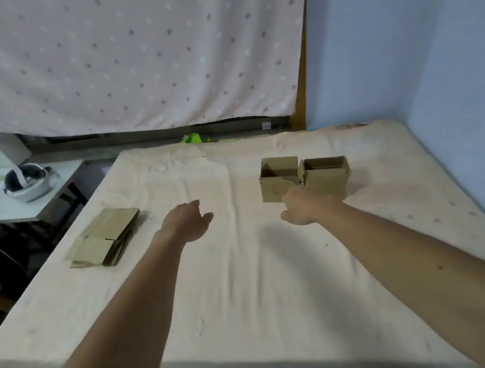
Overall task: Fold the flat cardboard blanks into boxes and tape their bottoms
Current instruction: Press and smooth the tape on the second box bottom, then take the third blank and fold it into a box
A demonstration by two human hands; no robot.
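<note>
A bedroom in a home is indicated: a bed (251, 279) covered with a pale sheet, a dotted curtain (115, 60) hung behind it, and blue-painted walls (419, 39) are seen.

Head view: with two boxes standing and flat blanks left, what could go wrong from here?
1. The stack of flat blanks lies fanned close to the mattress left edge; a careless pull could slide some off.
2. The right hand is at the left box, which touches the right box; a nudge might tip both on the soft, creased sheet.
3. No tape is in view, so taping may stall.
</note>
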